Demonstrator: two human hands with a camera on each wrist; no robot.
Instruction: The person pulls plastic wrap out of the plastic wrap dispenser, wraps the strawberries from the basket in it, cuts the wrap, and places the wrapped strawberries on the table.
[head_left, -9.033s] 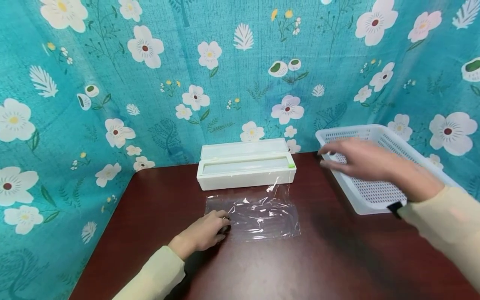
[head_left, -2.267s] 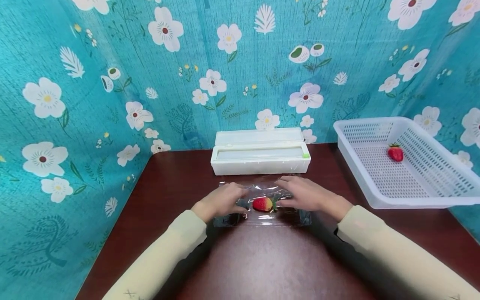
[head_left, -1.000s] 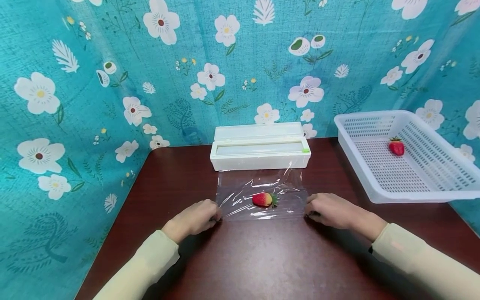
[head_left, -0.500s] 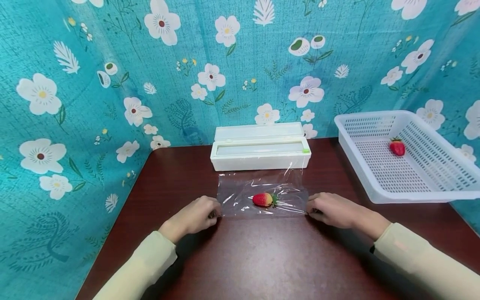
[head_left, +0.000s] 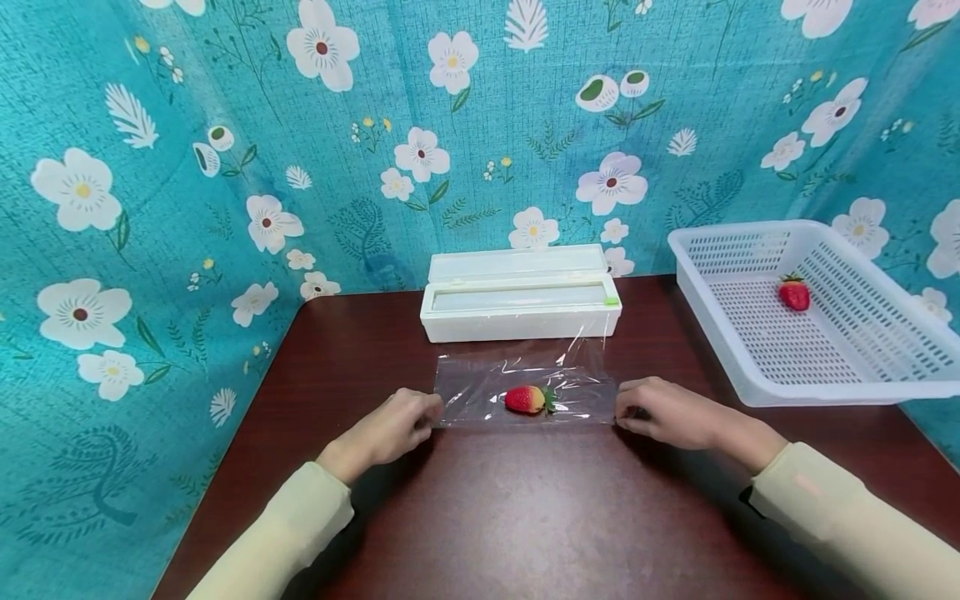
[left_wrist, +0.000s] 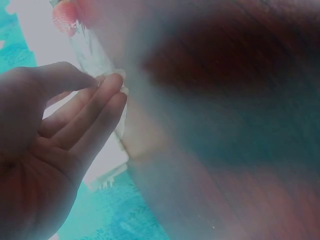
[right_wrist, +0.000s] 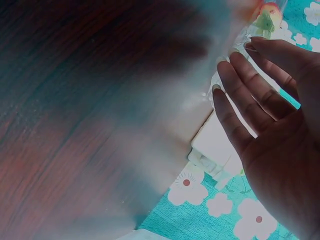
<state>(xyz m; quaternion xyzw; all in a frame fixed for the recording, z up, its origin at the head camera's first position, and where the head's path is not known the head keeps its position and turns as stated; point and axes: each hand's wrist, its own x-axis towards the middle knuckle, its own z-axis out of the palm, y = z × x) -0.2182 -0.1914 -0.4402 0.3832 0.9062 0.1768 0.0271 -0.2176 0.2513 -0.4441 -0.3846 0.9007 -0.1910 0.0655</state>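
Note:
A sheet of clear cling film (head_left: 468, 390) runs forward from the white cling film dispenser (head_left: 517, 326), whose lid stands up at the back. On the film lies a red strawberry (head_left: 525, 399) with a pale shoulder, its green leaves pointing right. My left hand (head_left: 392, 427) pinches the film's near left corner between thumb and fingertips, as the left wrist view also shows. At the near right corner, my right hand (head_left: 666, 414) pinches the film between thumb and forefinger, its other fingers loosely bent in the right wrist view.
A white plastic basket (head_left: 780, 389) stands at the right, with another strawberry (head_left: 793, 293) inside. Behind the dark red-brown table (head_left: 517, 517) hangs a teal flowered curtain (head_left: 480, 158). A green slider (head_left: 612, 301) sits at the dispenser's right end.
Earlier my right hand was over the basket; later a strawberry lay on the film between both hands. Both hands then took the near corners, and that edge has risen slightly away from me.

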